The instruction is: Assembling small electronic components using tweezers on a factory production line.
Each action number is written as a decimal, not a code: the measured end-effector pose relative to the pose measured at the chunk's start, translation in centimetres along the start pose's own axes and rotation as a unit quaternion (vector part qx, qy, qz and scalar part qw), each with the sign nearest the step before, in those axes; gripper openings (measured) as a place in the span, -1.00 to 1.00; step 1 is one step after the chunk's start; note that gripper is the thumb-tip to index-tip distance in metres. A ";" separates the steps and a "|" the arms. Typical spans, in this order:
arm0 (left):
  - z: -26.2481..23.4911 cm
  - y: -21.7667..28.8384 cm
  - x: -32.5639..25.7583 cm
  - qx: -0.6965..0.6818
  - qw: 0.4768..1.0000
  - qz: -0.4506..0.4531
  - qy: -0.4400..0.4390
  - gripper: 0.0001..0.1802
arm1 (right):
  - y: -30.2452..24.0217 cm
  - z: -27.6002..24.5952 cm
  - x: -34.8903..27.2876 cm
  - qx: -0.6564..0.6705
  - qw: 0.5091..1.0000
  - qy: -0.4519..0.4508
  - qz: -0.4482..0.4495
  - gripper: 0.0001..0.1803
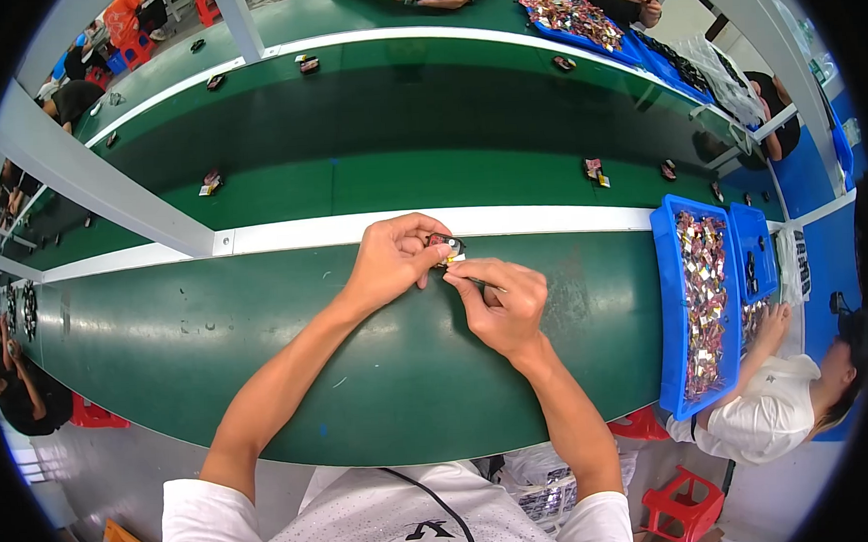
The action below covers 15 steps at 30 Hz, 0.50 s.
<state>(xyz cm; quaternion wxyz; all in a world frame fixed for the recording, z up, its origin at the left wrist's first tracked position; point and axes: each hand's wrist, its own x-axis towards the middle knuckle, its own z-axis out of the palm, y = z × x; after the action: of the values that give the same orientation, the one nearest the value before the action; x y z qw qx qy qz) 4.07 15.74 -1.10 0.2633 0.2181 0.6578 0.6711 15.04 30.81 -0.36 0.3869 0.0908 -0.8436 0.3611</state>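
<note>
Hands meet over the far edge of the green desk, just short of the white rail that runs across it. The left hand is curled, its thumb and fingertips pinching a small dark part with a red patch and a pale tab at its near side. The part sits in the air just above the desk surface, between the two hands. The right hand is closed too, fingers folded under, with thumb and forefinger pressed together on a thin tool (whether pin or tweezers cannot be told) whose tip points toward the part's pale tab; its forefinger tip touches or nearly touches the part.

Beyond the rail lies a darker green belt carrying a few scattered small parts, well apart from one another. To the right, a blue tray stands on the desk, filled with shiny reddish pieces, and a second blue tray sits just beside it. A person in a white shirt sits at the right end of the desk, one hand reaching to the trays. A red stool stands on the floor below.
</note>
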 end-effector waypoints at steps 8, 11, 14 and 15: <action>-0.5 1.1 0.4 0.022 0.998 -0.058 -0.017 -0.81 | -0.3 0.2 0.0 0.015 1.000 -0.007 0.016 -0.85; -0.2 1.4 0.5 0.030 0.997 -0.066 -0.009 -0.82 | -0.1 0.3 -0.1 0.018 1.000 0.002 0.021 -0.85; -0.4 1.1 1.5 0.008 0.998 -0.062 0.006 -0.81 | 0.3 0.1 0.0 0.012 0.999 0.038 0.023 -0.85; -0.9 0.7 2.2 -0.021 0.998 -0.061 0.024 -0.80 | 0.5 0.1 0.1 0.010 0.998 0.062 0.020 -0.84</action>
<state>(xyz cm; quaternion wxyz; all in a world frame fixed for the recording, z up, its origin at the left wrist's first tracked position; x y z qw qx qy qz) 1.73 16.44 -0.53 0.2927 0.1558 0.6619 0.6723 14.75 31.09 -0.61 0.4303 0.0552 -0.8158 0.3825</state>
